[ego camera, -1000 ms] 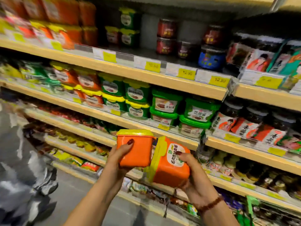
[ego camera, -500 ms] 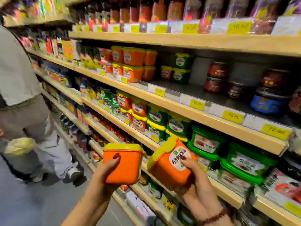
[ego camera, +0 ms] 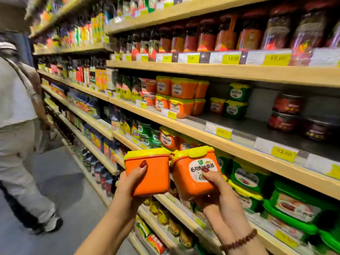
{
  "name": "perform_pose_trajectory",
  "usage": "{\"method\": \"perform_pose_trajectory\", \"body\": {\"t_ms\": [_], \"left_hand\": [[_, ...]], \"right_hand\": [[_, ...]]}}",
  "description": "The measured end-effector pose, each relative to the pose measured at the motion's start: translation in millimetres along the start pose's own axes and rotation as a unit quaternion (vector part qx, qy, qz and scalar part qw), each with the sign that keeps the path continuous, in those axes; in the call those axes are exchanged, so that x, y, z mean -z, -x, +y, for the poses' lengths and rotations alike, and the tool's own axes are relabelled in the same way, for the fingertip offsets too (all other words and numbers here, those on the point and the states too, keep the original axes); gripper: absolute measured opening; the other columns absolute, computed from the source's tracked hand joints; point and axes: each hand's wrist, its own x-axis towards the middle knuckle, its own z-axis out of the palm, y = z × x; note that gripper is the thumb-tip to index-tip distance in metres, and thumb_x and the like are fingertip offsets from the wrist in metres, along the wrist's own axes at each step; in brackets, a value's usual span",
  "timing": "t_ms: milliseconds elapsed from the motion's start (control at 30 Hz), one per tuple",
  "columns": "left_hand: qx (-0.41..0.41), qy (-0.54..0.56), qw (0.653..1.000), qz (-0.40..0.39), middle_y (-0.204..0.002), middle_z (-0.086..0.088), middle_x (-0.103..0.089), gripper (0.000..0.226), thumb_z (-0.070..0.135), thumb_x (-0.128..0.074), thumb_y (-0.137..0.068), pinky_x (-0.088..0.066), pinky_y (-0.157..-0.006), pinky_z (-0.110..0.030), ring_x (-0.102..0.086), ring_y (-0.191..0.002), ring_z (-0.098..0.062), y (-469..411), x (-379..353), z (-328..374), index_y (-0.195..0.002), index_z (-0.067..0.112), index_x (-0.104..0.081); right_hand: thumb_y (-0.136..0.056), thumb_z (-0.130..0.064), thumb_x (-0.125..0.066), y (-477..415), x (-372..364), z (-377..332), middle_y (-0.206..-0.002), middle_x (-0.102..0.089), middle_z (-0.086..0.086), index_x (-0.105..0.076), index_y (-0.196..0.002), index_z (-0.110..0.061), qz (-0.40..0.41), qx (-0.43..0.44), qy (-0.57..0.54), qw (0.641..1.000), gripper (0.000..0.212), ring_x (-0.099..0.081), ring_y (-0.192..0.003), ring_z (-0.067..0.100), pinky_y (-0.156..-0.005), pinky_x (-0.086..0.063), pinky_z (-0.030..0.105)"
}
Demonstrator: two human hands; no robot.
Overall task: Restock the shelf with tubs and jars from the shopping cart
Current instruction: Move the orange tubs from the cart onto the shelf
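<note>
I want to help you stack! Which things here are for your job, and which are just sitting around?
For the job: left hand, holding plain orange tub; right hand, holding labelled orange tub; shelf with matching orange tubs.
Just around: green tubs; sauce jars; another person.

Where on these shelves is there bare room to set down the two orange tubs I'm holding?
The bare grey shelf floor is free: in front of the small green tubs, between the stacked orange tubs and the dark red jars. The shelf below is packed with big green tubs, and the top row of jars is full.
</note>
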Motion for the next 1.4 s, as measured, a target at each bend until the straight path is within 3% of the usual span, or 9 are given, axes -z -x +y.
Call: {"method": "perform_pose_trajectory", "body": {"t_ms": [167,267,367,467,900,1033,1167,1267,1400], "left_hand": [[-0.037,-0.015,0.998,-0.044,-0.103,-0.01,-0.066,0.086,0.049,-0.073,-0.048,-0.05,-0.048,-0.027,-0.067,-0.075,-0.021,-61.8,19.6,37.4,-0.126,0.017,-0.052],[-0.024,-0.005,0.997,-0.077,-0.108,-0.008,-0.068,0.08,0.047,-0.073,-0.048,-0.055,-0.06,-0.033,-0.07,-0.085,-0.021,-95.3,26.9,50.8,-0.122,0.022,-0.054],[-0.021,0.018,0.996,-0.09,-0.099,-0.002,-0.071,0.061,0.037,-0.073,-0.056,-0.058,-0.064,-0.036,-0.07,-0.084,-0.019,-125.9,31.4,58.0,-0.113,0.025,-0.058],[-0.012,0.025,0.995,-0.096,-0.098,-0.004,-0.071,0.054,0.035,-0.065,-0.063,-0.055,-0.069,-0.037,-0.069,-0.079,-0.017,-162.0,31.7,61.8,-0.116,0.023,-0.057],[-0.033,-0.042,0.991,-0.126,-0.119,-0.015,-0.063,0.093,0.05,-0.081,-0.015,-0.051,-0.061,-0.02,-0.063,-0.077,-0.018,-316.4,9.8,87.2,-0.098,0.016,-0.057],[-0.077,0.043,0.985,-0.147,-0.084,0.001,-0.072,0.048,0.028,-0.07,-0.059,-0.053,-0.052,-0.023,-0.068,-0.068,-0.01,-345.1,20.2,95.8,-0.105,0.021,-0.06],[0.012,0.074,0.983,-0.167,-0.117,-0.025,-0.061,0.041,0.017,-0.047,-0.094,-0.051,-0.078,-0.032,-0.061,-0.108,-0.027,-391.0,24.9,116.5,-0.127,-0.007,-0.05],[-0.048,0.036,0.977,-0.204,-0.091,-0.003,-0.072,0.038,0.021,-0.067,-0.072,-0.054,-0.058,-0.027,-0.069,-0.08,-0.015,-421.5,23.6,125.9,-0.109,0.016,-0.062],[-0.054,0.097,0.966,-0.232,-0.069,0.009,-0.069,0.021,0.031,-0.054,-0.07,-0.051,-0.048,-0.021,-0.065,-0.061,-0.005,-454.8,34.9,132.5,-0.089,0.026,-0.059]], "right_hand": [[-0.03,-0.032,-0.096,-43.1,-37.2,21.3,-0.049,-0.066,0.005,-0.051,-0.126,0.01,-0.016,0.027,0.015,0.999,0.115,-0.064,-0.047,0.004,-0.049,-0.05,0.016],[-0.053,-0.009,-0.079,-76.3,-58.1,24.2,-0.081,-0.073,0.017,-0.063,-0.106,0.001,0.032,0.022,0.066,0.997,0.056,-0.07,-0.062,0.018,-0.06,-0.058,0.032],[-0.072,0.009,-0.063,-97.8,-81.2,17.6,-0.102,-0.068,0.029,-0.061,-0.089,0.004,-0.004,-0.045,0.094,0.995,0.018,-0.065,-0.051,0.004,-0.055,-0.048,0.013],[-0.052,-0.006,-0.072,-124.4,-86.1,11.3,-0.087,-0.073,0.017,-0.064,-0.103,0.002,-0.014,0.051,0.175,0.983,0.052,-0.07,-0.065,0.018,-0.051,-0.053,0.023],[-0.049,-0.006,-0.075,-265.9,-117.3,-13.7,-0.083,-0.073,0.017,-0.063,-0.104,-0.003,-0.041,0.083,0.247,0.965,0.057,-0.069,-0.068,0.024,-0.055,-0.057,0.032],[-0.046,-0.005,-0.079,-298.2,-138.1,-13.4,-0.089,-0.074,0.016,-0.067,-0.105,-0.005,-0.069,0.088,0.252,0.961,0.06,-0.072,-0.078,0.028,-0.064,-0.06,0.036],[-0.07,-0.024,-0.084,-323.2,-152.5,-4.8,-0.048,-0.066,-0.008,-0.061,-0.105,0.001,0.004,0.028,0.208,0.978,0.049,-0.058,-0.045,-0.011,-0.049,-0.045,0.005],[-0.052,-0.001,-0.088,-343.4,-179.4,-4.8,-0.088,-0.073,0.018,-0.072,-0.099,0.006,-0.047,0.068,0.211,0.974,0.05,-0.067,-0.051,0.005,-0.051,-0.053,0.013],[-0.038,0.012,-0.076,-362.7,-206.8,3.3,-0.08,-0.074,0.013,-0.078,-0.066,-0.01,-0.017,0.162,0.156,0.974,0.036,-0.073,-0.069,0.024,-0.061,-0.06,0.035]]}}
